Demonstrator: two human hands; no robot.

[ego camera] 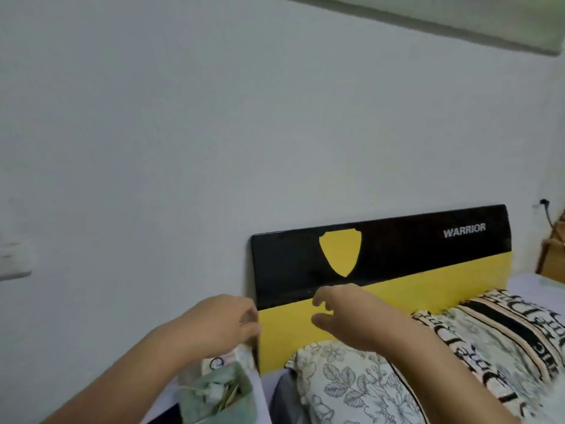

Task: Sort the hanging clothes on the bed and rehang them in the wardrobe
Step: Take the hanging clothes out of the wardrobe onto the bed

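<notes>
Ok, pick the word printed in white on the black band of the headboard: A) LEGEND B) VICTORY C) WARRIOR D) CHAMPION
C: white letters reading WARRIOR stand at the right end of the headboard, on its black upper band, to the right of the yellow shield shape.

Single view only, head-worn, wide-angle; no second view to compare. Camera sits above and just behind both forearms, looking forward and slightly down toward the head end of the bed (519, 283). Headboard (382, 261) faces the lens at a slant, its left end nearer. Bare wall (183, 133) fills the upper two thirds of frame. Left hand (223, 322) and right hand (345, 316) appear close, low centre. Pillow (351, 384) cut off by the bottom edge. Straight lines bow toward the frame edges.
</notes>
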